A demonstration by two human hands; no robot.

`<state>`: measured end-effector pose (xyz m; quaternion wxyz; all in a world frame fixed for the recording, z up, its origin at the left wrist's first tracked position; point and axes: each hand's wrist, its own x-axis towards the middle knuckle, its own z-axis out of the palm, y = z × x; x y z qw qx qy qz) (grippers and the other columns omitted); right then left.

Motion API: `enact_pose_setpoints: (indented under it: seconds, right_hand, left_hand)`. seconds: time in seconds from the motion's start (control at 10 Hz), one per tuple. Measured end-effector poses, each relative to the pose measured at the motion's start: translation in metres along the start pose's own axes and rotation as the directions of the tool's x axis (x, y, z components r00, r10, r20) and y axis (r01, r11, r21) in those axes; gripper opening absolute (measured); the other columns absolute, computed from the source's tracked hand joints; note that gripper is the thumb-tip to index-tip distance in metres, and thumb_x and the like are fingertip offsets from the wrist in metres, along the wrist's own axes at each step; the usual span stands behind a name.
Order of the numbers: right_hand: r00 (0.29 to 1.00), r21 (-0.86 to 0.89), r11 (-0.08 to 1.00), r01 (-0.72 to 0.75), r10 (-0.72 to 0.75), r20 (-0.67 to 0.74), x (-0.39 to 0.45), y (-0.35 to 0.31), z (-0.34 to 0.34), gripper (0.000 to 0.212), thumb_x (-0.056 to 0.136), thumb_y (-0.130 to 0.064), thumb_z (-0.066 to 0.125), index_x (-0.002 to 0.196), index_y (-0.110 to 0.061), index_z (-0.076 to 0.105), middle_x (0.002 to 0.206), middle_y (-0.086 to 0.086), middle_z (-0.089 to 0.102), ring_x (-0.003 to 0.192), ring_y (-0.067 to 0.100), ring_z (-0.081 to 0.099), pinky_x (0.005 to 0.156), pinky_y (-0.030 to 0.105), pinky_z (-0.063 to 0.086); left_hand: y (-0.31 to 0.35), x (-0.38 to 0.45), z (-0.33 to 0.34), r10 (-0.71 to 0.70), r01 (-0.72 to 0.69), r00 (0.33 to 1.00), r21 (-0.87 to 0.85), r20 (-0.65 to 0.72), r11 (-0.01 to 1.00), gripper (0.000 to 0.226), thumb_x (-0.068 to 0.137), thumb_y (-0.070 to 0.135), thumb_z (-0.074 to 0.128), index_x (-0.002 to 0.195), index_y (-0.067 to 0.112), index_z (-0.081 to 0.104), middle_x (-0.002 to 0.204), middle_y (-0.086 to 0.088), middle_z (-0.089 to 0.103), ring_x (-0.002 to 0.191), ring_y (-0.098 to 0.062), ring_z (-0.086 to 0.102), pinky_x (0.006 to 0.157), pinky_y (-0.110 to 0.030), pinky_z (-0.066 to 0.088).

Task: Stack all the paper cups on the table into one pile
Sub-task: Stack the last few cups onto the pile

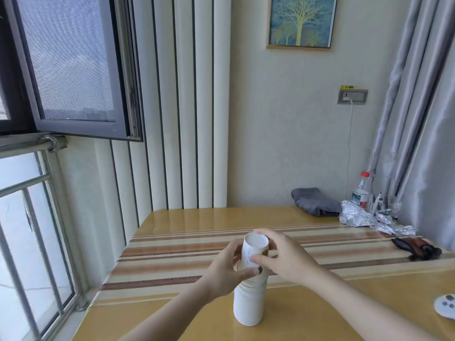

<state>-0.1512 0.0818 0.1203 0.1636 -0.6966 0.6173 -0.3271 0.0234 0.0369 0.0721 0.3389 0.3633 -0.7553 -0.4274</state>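
Your left grip [225,269] and right grip [283,258] both clasp the tall white nested paper-cup stack [250,286], upside down at 6 o'clock on the striped wooden table [172,254].

A tall pile of white paper cups [249,300] is stood upright on the near part of the table, nested so tightly that only ribbed rims are seen down its side. At its top, one cup [254,247] is set open end up, its white inside shown, with a faint print and a dark mark on its wall. It appears to be partly seated in the pile, though the join is hidden by fingers.
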Motion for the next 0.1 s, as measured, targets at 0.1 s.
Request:
enact_pose_setpoints:
  seconds: [0.1]
  right_hand:
    - [1.0,0.028,1.0,-0.008,0.008,-0.018,-0.0028,0.0018,0.003,0.066,0.073,-0.05,0.072,0.133,-0.04,0.046,0.128,-0.011,0.058,0.11,0.006,0.059,0.095,0.028,0.049]
  left_hand:
    - [-0.0044,-0.0025,0.0007,-0.009,0.009,1.0,0.024,-0.004,1.0,0.059,0.075,0.033,0.078,0.127,0.024,0.05,0.128,0.013,0.061,0.126,-0.004,0.052,0.112,-0.038,0.039]
